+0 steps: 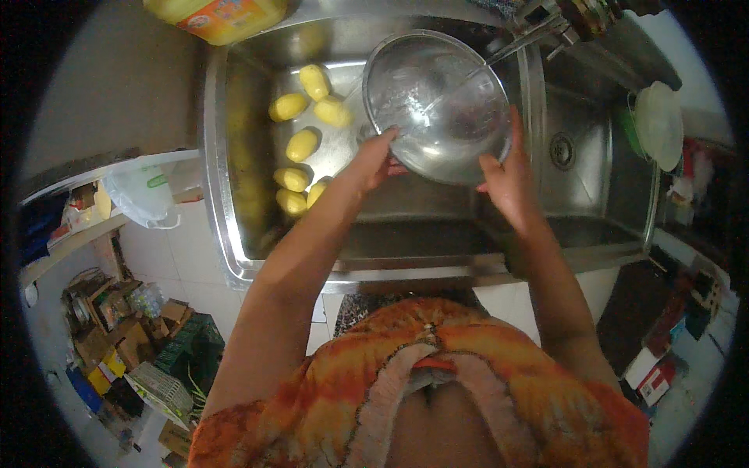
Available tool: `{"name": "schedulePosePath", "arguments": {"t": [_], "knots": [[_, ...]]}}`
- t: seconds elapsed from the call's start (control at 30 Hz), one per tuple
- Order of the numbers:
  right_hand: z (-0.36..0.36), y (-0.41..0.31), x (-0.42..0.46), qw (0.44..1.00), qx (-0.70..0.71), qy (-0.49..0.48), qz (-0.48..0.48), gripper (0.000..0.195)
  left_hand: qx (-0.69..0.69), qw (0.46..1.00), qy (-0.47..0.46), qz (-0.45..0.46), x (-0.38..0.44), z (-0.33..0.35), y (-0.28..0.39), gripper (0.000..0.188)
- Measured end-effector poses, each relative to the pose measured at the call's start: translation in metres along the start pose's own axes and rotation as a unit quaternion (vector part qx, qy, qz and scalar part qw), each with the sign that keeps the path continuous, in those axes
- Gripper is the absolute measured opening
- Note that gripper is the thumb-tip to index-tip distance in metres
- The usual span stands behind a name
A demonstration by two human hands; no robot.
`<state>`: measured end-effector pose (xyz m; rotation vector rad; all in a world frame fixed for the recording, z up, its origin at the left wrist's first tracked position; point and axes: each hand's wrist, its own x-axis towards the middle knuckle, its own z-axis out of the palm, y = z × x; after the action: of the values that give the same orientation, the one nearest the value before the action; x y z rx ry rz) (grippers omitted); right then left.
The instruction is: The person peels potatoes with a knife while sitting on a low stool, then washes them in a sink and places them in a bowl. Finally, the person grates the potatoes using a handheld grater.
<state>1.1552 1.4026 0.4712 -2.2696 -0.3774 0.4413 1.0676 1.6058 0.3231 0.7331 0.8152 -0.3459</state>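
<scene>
Both my hands hold a round stainless steel bowl (439,111) over the left basin of a double sink (246,266). My left hand (377,158) grips its lower left rim, and my right hand (508,175) grips the lower right side. Water runs in a thin stream from the faucet (535,35) at the upper right into the bowl. Several peeled potatoes (302,145) lie on the basin floor left of the bowl; my left forearm partly covers one of them. The fingers under the bowl are mostly hidden.
The right basin has a drain (562,151). A yellow plastic container (234,20) stands behind the sink at the upper left. A pale round lid or plate (659,126) is at the right edge. A plastic bag (140,193) hangs at the left, above crates and boxes on the floor.
</scene>
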Motion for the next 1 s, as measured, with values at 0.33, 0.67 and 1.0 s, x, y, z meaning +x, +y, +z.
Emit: {"name": "schedulePosePath", "arguments": {"t": [0.33, 0.67, 1.0], "knots": [[0.001, 0.038, 0.048, 0.911, 0.351, -0.046, 0.213, 0.028, 0.244, 0.964, 0.038, 0.098, -0.056, 0.009, 0.119, 0.04], [0.061, 0.043, 0.044, 0.877, 0.423, -0.174, 0.149, 0.018, 0.455, 0.831, 0.105, 0.301, -0.163, 0.038, 0.148, 0.062], [0.057, 0.062, 0.033, 0.768, 0.441, -0.198, 0.42, 0.011, 0.409, 0.855, 0.079, 0.308, -0.128, 0.045, 0.11, 0.074]]}}
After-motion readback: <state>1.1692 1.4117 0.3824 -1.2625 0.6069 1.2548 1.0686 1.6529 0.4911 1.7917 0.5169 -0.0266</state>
